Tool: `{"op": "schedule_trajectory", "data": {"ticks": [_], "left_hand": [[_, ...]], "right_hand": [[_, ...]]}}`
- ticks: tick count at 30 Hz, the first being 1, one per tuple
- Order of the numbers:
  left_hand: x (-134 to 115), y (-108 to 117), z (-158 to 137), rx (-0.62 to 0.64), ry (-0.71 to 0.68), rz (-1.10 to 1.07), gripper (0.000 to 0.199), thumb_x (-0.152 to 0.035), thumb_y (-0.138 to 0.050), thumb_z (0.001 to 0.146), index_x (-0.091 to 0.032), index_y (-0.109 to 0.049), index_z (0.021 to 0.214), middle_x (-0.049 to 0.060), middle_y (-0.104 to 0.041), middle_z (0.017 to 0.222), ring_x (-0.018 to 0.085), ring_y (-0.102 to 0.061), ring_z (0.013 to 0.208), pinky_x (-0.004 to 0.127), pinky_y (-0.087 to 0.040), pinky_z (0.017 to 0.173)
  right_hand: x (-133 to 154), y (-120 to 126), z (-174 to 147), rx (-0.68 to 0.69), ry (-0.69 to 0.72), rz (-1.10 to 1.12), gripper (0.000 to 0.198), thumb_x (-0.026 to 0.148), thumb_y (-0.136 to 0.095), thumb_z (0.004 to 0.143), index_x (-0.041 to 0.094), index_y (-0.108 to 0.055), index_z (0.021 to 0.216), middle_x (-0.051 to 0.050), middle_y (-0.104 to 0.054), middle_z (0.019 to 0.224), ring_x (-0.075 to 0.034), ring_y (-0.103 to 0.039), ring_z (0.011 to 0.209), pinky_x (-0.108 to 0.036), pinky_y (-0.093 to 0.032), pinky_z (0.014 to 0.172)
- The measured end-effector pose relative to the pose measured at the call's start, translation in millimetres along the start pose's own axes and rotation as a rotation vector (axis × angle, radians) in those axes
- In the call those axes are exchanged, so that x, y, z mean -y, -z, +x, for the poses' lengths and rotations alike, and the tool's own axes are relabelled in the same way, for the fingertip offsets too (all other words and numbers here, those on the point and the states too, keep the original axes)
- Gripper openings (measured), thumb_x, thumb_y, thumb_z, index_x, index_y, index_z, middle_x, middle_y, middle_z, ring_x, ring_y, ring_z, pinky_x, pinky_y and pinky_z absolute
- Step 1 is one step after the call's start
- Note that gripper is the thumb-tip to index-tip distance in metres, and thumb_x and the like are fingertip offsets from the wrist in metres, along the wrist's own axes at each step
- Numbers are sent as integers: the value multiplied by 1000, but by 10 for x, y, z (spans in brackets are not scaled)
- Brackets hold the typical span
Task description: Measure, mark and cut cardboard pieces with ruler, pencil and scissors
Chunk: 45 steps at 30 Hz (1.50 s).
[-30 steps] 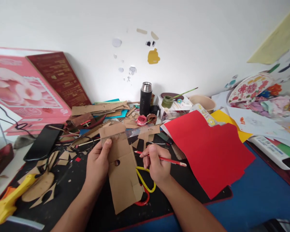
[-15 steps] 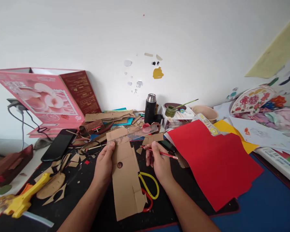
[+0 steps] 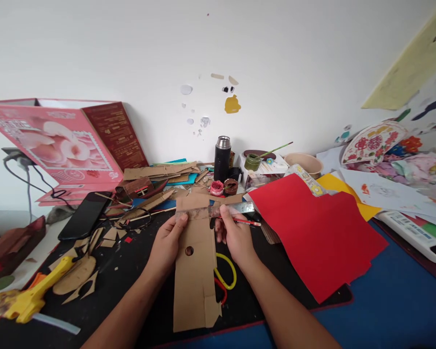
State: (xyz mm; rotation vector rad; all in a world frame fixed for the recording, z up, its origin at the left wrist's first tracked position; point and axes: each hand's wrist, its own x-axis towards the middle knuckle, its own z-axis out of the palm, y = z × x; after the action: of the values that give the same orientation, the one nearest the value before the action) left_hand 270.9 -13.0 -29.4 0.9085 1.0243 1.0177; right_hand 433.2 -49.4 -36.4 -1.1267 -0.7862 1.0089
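Observation:
My left hand [image 3: 168, 238] pinches the left edge of a long cardboard piece [image 3: 194, 286], its thumb pressing a clear ruler [image 3: 198, 212] flat across the upper part. The cardboard has a small round hole near its middle. My right hand [image 3: 236, 236] keeps a red pencil [image 3: 249, 222] in its fingers, while its thumb lies on the ruler near the cardboard's right edge. The pencil's tip is hidden by the hand. Partly under the cardboard's right side are scissors with yellow and red handles [image 3: 234, 274]; their blades are hidden.
Red paper [image 3: 319, 237] covers the right side. At left are a yellow glue gun [image 3: 39, 295], cardboard scraps and a phone [image 3: 83, 215]. Along the wall stand a black flask [image 3: 222, 162], paint jars [image 3: 216, 188] and a pink box [image 3: 65, 145].
The ruler has turned from slanted to nearly square across the cardboard. My right hand has come in to the ruler with the pencil, and the cardboard has straightened slightly.

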Motion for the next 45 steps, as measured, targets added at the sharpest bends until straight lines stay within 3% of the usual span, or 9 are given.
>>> {"op": "schedule_trajectory", "data": {"ticks": [6,9,16,22,31,39,45], "left_hand": [[79,39,44,0,-15,-13,64,-73,-92,60,-18,-78,90,4,-77,71,22,-69,56,30,-53,52],[95,49,40,66,-9,-17,63,-69,-93,63,-18,-80,98,5,-78,75,21,-67,53,28,-49,49],[22,16,-24,170,19,-7,59,-58,-96,66,-19,-80,107,7,-81,85,23,-72,62,31,-56,56],[12,24,18,120,14,-82,51,-51,-96,66,-20,-77,101,4,-80,84,19,-67,56,29,-53,53],[44,91,177,-84,-51,-204,40,-36,-91,62,-20,-77,96,3,-81,89,22,-72,72,27,-53,59],[103,117,236,-117,-27,-270,43,-42,-88,70,-15,-77,102,8,-82,99,26,-75,86,32,-58,71],[154,145,288,-130,-36,-254,38,-42,-85,69,-16,-77,95,7,-82,95,25,-75,80,32,-58,68]], "right_hand": [[-30,1,21,-60,-16,53,60,77,-75,82,19,-64,72,3,-60,53,-9,-51,35,-19,-28,32],[-39,2,30,-98,-11,96,60,75,-77,81,19,-60,69,4,-59,52,-9,-50,34,-19,-27,32],[-46,35,70,-212,29,166,60,75,-76,82,21,-56,66,5,-55,49,-9,-46,33,-20,-25,31],[-3,45,92,-263,30,212,57,72,-76,83,22,-54,66,7,-51,48,-9,-43,32,-21,-21,31],[15,30,79,-244,66,225,59,71,-78,81,22,-52,63,7,-49,47,-8,-42,32,-20,-20,32],[26,27,71,-248,67,242,59,71,-80,81,22,-51,63,7,-49,46,-8,-41,32,-20,-20,32],[21,27,79,-237,45,238,57,71,-80,80,22,-54,66,7,-50,46,-8,-42,32,-20,-21,32]]}}
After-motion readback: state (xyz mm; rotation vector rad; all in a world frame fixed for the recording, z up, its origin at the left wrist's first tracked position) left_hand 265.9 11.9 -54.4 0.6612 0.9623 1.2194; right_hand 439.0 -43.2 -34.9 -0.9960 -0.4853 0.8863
